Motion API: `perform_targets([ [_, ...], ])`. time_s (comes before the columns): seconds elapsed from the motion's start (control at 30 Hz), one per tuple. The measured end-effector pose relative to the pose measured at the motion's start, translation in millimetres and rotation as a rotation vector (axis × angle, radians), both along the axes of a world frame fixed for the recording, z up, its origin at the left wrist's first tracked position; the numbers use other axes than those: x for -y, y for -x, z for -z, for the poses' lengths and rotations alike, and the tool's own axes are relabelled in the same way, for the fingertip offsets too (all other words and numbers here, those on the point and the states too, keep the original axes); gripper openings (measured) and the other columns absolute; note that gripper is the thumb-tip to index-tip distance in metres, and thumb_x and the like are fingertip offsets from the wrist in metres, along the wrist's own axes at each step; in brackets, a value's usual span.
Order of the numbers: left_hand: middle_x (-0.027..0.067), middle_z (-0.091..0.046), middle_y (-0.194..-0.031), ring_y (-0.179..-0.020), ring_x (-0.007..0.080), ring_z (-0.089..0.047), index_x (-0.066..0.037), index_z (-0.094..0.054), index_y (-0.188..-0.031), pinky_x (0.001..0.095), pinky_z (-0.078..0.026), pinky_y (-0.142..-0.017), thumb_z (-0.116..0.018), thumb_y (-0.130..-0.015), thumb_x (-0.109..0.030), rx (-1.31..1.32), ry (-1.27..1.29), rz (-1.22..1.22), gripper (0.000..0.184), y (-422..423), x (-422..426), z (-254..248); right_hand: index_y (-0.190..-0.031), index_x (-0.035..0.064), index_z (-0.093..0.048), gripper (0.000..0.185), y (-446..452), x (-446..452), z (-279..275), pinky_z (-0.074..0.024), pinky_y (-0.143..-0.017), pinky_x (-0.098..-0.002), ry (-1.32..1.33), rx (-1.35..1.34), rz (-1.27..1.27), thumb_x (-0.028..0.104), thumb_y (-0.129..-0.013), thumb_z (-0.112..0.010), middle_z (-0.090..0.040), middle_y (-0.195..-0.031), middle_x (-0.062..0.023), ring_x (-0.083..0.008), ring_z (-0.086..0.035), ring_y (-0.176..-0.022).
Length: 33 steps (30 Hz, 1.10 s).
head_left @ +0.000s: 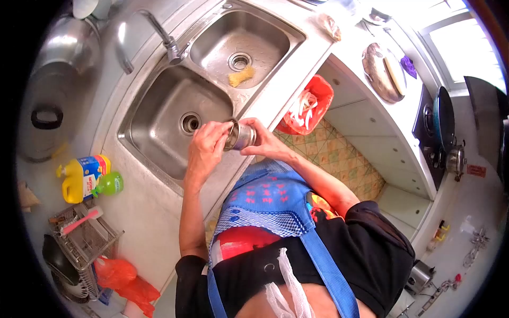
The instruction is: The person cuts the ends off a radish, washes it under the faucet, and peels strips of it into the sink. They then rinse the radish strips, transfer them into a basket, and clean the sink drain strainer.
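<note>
A small shiny metal cup (244,137) is tilted above the front rim of the sink, its mouth turned toward my left hand. My right hand (264,140) curls around its base end. My left hand (208,144) is closed at the mouth end, fingers bent against the rim; whether they also pinch something inside is hidden. Beneath and beyond the hands lies the left sink basin (159,116), with a round drain (190,122). A yellow sponge or cloth (242,77) rests in the other basin (212,45) beside that basin's drain.
A faucet (172,50) rises behind the basins. Yellow (77,183) and green (110,183) bottles stand on the left counter, near a wire rack (85,233) and a red plastic bag (127,281). A red-lined bin (313,106) sits on the floor. Pans (444,119) are at the right.
</note>
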<state>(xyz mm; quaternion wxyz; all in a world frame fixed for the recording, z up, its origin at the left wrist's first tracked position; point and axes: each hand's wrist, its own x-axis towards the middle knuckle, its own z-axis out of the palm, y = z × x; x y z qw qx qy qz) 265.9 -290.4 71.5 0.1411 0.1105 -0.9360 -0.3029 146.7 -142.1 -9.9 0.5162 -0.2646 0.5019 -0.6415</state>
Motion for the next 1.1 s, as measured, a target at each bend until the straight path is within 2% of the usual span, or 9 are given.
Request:
perform_targets([
  [0.07, 0.0036, -0.059, -0.091, -0.082, 0.0135, -0.057, -0.005, -0.065, -0.103, 0.0248, -0.044, -0.074, -0.056, -0.082, 0.002, -0.095, -0.465, -0.074, 0.024, 17, -9, -6, -0.129, 0.0064, -0.031, 0.075, 18, -19, -11, -0.045, -0.088, -0.0293, 0.013, 0.043, 0.065, 0.002, -0.068, -0.074, -0.044, -0.117, -0.0084, -0.0163, -0.048, -0.107],
  [0.2, -0.0007, -0.059, -0.091, -0.082, 0.0065, -0.054, -0.005, -0.065, -0.104, 0.0218, -0.044, -0.074, -0.059, -0.083, 0.0, -0.206, -0.597, -0.109, 0.022, 45, -7, 6, -0.132, 0.0096, -0.032, 0.076, 72, -64, -56, -0.0468, -0.084, -0.0286, -0.008, -0.133, 0.243, 0.008, -0.07, -0.075, -0.044, -0.121, -0.009, -0.0165, -0.051, -0.101],
  [0.23, -0.0007, -0.059, -0.091, -0.082, 0.0065, -0.054, -0.005, -0.065, -0.104, 0.0218, -0.044, -0.074, -0.059, -0.083, 0.0, -0.202, -0.593, -0.109, 0.022, 50, -6, 11, -0.131, 0.0115, -0.033, 0.076, 96, -79, -42, -0.0477, -0.079, -0.0292, -0.033, -0.596, 0.322, 0.01, -0.068, -0.076, -0.043, -0.122, -0.0086, -0.016, -0.053, -0.095],
  [0.43, -0.0007, -0.06, -0.09, -0.078, 0.0053, -0.054, -0.001, -0.062, -0.108, 0.0193, -0.043, -0.073, -0.059, -0.086, -0.005, -0.316, -0.924, -0.447, 0.023, 46, -3, 28, -0.125, 0.0114, -0.04, 0.078, 152, -139, -113, -0.0436, -0.077, -0.0309, -0.063, -1.14, 0.697, 0.011, -0.059, -0.08, -0.05, -0.121, -0.0088, -0.0198, -0.054, -0.098],
  [0.57, -0.0002, -0.06, -0.089, -0.077, 0.0054, -0.053, 0.0, -0.06, -0.11, 0.0194, -0.042, -0.072, -0.059, -0.086, -0.007, -0.301, -0.954, -0.632, 0.025, 30, -9, 40, -0.121, 0.0117, -0.046, 0.071, 182, -145, -18, -0.0421, -0.081, -0.0387, 0.073, -1.5, 0.86, 0.018, -0.059, -0.08, -0.051, -0.119, -0.0102, -0.0263, -0.053, -0.099],
  [0.63, 0.0002, -0.06, -0.09, -0.076, 0.0049, -0.052, 0.0, -0.061, -0.108, 0.0191, -0.042, -0.072, -0.06, -0.085, -0.008, -0.288, -0.955, -0.687, 0.024, 22, -14, 49, -0.118, 0.0121, -0.05, 0.065, 199, -146, 113, -0.0421, -0.084, -0.0427, -0.424, -1.485, 0.409, 0.026, -0.061, -0.079, -0.051, -0.117, -0.0109, -0.0301, -0.052, -0.102],
  [0.67, 0.0001, -0.06, -0.09, -0.076, 0.005, -0.052, 0.0, -0.061, -0.108, 0.0192, -0.042, -0.072, -0.06, -0.085, -0.009, -0.277, -0.963, -0.726, 0.025, 18, -16, 53, -0.118, 0.0127, -0.05, 0.064, 198, -155, 145, -0.0421, -0.084, -0.0436, -0.453, -1.431, 0.399, 0.029, -0.062, -0.078, -0.051, -0.116, -0.011, -0.0309, -0.051, -0.103],
  [0.97, 0.0002, -0.056, -0.088, -0.076, 0.0063, -0.051, 0.0, -0.056, -0.114, 0.0203, -0.042, -0.071, -0.059, -0.087, -0.008, -0.387, -0.982, -0.841, 0.029, 15, -29, 54, -0.12, 0.0112, -0.05, 0.064, 239, -157, 20, -0.0427, -0.085, -0.0415, -0.269, -1.218, 0.453, 0.027, -0.064, -0.075, -0.055, -0.11, -0.0145, -0.0317, -0.053, -0.099],
  [1.1, 0.0003, -0.057, -0.089, -0.077, 0.0057, -0.051, -0.001, -0.056, -0.115, 0.0208, -0.042, -0.073, -0.06, -0.086, -0.008, -0.369, -0.944, -0.899, 0.03, 18, -34, 53, -0.122, 0.0102, -0.049, 0.067, 223, -156, 7, -0.0416, -0.087, -0.0434, -0.026, -1.245, 0.785, 0.025, -0.062, -0.076, -0.054, -0.113, -0.0137, -0.0305, -0.053, -0.101],
])
